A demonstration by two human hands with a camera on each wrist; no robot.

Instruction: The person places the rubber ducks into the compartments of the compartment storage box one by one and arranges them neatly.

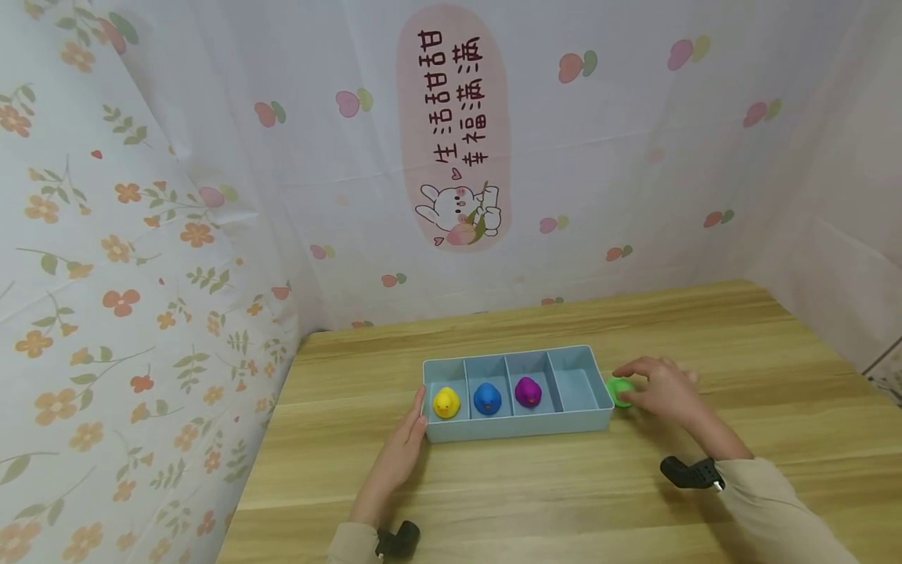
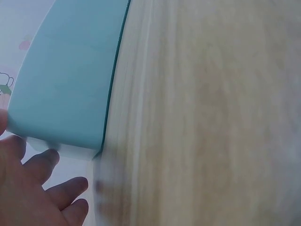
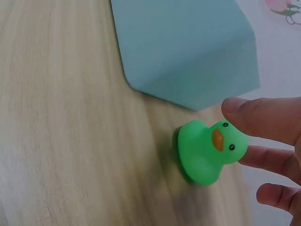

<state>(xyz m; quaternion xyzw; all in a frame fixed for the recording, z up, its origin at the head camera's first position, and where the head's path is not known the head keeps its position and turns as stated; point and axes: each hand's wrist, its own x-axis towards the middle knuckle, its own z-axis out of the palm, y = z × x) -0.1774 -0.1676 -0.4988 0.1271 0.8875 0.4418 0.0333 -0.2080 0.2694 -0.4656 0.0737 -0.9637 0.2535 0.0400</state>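
A light blue tray (image 1: 517, 427) with several compartments lies on the table. From left to right, its compartments hold a yellow rubber duck (image 1: 445, 403), a blue rubber duck (image 1: 487, 399) and a purple rubber duck (image 1: 528, 392); the rightmost has no duck. My left hand (image 1: 402, 453) rests against the tray's left end, fingers extended in the left wrist view. Just right of the tray, a green rubber duck (image 3: 202, 150) stands upright on the table. My right hand (image 1: 665, 389) is around it, thumb and fingers spread apart near its head; no firm grip shows.
The wooden table (image 1: 521, 501) runs back to a patterned curtain (image 1: 317, 157) with a rabbit print. Another floral curtain (image 1: 141, 313) hangs along the left side. Each wrist wears a black camera (image 1: 690, 472).
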